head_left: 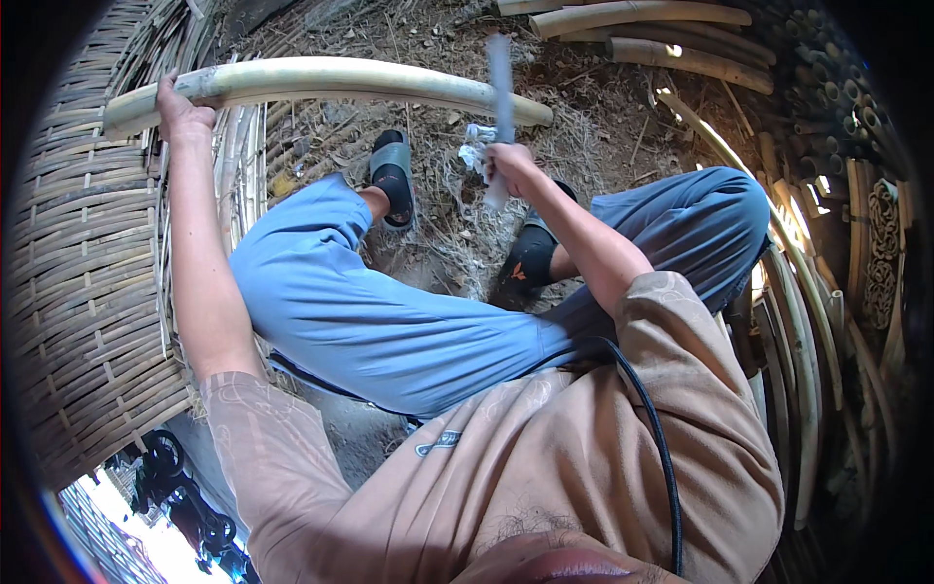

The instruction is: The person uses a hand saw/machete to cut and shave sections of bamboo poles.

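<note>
A long pale bamboo pole [331, 80] lies across the top of the view, its left end gripped by my left hand [180, 109]. My right hand [508, 164] is closed on the handle of a blade-like tool [501, 97], blurred by motion, raised upright just in front of the pole's right end. I sit with knees bent in blue trousers, feet in dark sandals [392, 177] on the ground below the pole.
A large woven bamboo mat [88, 263] curves along the left. More bamboo poles [662, 39] lie at the top right, split strips [808, 341] and stacked cane ends [837, 107] on the right. Dry shavings [457, 234] cover the dirt between my feet.
</note>
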The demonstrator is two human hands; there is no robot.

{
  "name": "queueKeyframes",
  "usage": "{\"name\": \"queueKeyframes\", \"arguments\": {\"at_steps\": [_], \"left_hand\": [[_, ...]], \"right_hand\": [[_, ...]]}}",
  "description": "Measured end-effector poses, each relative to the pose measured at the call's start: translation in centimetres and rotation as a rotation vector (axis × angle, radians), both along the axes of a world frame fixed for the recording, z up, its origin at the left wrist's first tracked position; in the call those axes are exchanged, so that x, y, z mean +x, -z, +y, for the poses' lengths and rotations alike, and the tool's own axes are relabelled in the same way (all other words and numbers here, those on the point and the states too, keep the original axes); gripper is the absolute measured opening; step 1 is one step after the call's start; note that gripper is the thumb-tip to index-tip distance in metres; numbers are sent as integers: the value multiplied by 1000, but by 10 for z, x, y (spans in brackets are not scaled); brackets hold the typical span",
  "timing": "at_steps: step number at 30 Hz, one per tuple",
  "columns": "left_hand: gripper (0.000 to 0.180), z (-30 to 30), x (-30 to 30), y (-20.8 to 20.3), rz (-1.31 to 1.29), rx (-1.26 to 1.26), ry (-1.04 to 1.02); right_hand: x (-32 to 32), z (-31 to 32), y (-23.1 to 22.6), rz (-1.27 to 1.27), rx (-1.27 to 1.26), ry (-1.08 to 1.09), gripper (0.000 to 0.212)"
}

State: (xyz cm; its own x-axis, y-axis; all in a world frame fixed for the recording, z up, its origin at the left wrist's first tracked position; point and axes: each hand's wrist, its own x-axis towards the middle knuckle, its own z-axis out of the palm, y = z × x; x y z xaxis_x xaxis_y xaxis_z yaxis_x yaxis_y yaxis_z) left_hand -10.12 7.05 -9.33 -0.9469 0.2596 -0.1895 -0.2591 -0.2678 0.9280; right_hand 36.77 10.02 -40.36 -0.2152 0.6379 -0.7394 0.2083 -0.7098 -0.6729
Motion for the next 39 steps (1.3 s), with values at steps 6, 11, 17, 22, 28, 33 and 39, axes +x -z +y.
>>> {"name": "queueKeyframes", "arguments": {"at_steps": [6, 11, 17, 22, 28, 33, 39], "left_hand": [[35, -20, 17, -13, 110, 108, 226], [33, -13, 15, -22, 132, 170, 291], [31, -15, 26, -28, 112, 192, 297], [32, -9, 32, -31, 122, 268, 324], [31, -15, 40, -25, 134, 245, 263], [31, -26, 36, -22, 89, 248, 233], [42, -30, 25, -21, 97, 324, 264]], "right_hand": [[8, 9, -37, -89, 217, -289, 13], [25, 24, 19, -52, 16, 109, 14], [21, 15, -7, -21, 47, -47, 20], [34, 24, 7, 39, -80, 112, 12], [1, 2, -40, 83, 82, -195, 17], [24, 11, -10, 28, -26, -9, 20], [-13, 8, -29, 173, 17, -128, 15]]}}
